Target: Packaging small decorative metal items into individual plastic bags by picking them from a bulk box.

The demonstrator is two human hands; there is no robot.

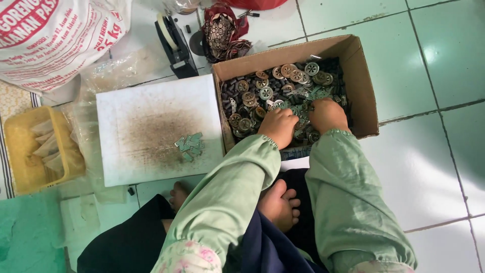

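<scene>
A brown cardboard box (pixel 365 86) sits on the tiled floor, filled with small round metal discs (pixel 266 92), flat metal brackets and dark little cylinders. Both of my hands are down inside it. My left hand (pixel 278 126) rests knuckles-up on the parts at the box's near left, fingers curled into the pile. My right hand (pixel 327 115) digs into the parts just to its right. What the fingers hold is hidden. To the left of the box lies a white board (pixel 121 106) with a dirty smudge, and a small heap of metal brackets (pixel 189 145) on it.
A yellow plastic basket (pixel 15 146) with folded clear bags stands at far left. A large printed white sack (pixel 50 35) lies at top left. A black tape dispenser (pixel 174 43) and a patterned cloth (pixel 222 30) sit behind the board. My bare feet (pixel 278 205) are tucked under me.
</scene>
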